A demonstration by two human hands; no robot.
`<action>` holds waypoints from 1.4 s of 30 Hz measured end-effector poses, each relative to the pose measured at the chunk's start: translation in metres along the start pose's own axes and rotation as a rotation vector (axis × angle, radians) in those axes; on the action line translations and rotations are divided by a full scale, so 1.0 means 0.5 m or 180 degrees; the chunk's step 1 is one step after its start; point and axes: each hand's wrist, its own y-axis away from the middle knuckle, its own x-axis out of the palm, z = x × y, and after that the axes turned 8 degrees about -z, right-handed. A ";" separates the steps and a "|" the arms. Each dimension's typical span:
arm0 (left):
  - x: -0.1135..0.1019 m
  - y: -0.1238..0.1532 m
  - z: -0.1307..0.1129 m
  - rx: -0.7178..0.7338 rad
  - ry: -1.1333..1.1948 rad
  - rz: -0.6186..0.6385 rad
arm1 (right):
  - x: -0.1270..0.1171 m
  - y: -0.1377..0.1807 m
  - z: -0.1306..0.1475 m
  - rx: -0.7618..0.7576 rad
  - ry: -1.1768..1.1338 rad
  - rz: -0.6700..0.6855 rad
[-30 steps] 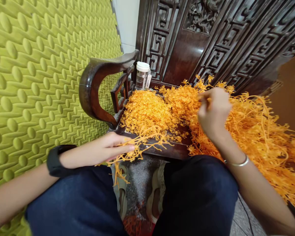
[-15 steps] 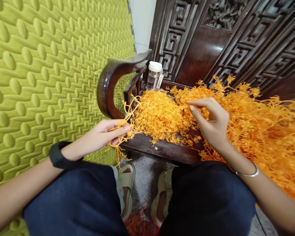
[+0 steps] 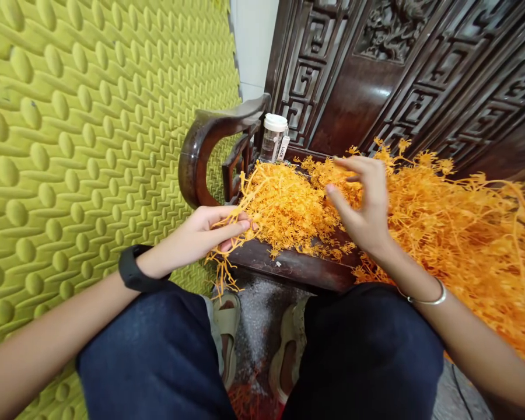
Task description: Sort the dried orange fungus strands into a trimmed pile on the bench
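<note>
My left hand (image 3: 203, 233) pinches a bunch of orange plastic strands (image 3: 227, 251) at the front left corner of a dark wooden bench (image 3: 289, 265); loose ends hang below my fingers. My right hand (image 3: 363, 204) hovers over the orange heap with fingers spread and nothing in them. A dense pile of small orange pieces (image 3: 284, 204) lies on the bench seat between both hands. A larger tangle of long orange strands (image 3: 464, 233) spreads to the right.
A clear jar with a white lid (image 3: 275, 137) stands at the bench's back left corner beside the curved armrest (image 3: 205, 140). A green padded wall (image 3: 70, 146) fills the left side. My knees and sandalled feet (image 3: 227, 332) are below; orange scraps lie on the floor.
My left hand rose from the bench's front edge to beside the armrest with its bunch. My right hand let go of the strands it pinched and opened over the pile.
</note>
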 end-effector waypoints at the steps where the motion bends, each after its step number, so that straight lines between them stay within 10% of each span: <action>1: 0.002 -0.001 0.000 0.0008 0.0009 -0.0008 | 0.001 0.000 -0.007 0.0040 -0.0027 0.0444; 6: 0.007 -0.006 0.002 0.0075 0.0064 -0.0069 | 0.003 0.008 -0.031 0.0264 -0.0060 0.2458; 16: 0.016 -0.012 -0.001 0.0114 0.0010 0.0117 | -0.035 -0.009 0.071 -0.0149 -0.0743 0.1119; 25: 0.040 -0.017 -0.001 0.0353 -0.0116 0.0525 | -0.002 0.017 0.097 0.0191 -0.0682 0.1861; 31: 0.044 -0.017 -0.009 0.0405 -0.0062 -0.0086 | -0.011 0.002 0.096 0.0522 -0.1137 0.1817; 42: 0.052 -0.025 -0.002 0.0251 -0.0329 0.0567 | -0.005 -0.001 0.105 0.0966 -0.2163 0.2292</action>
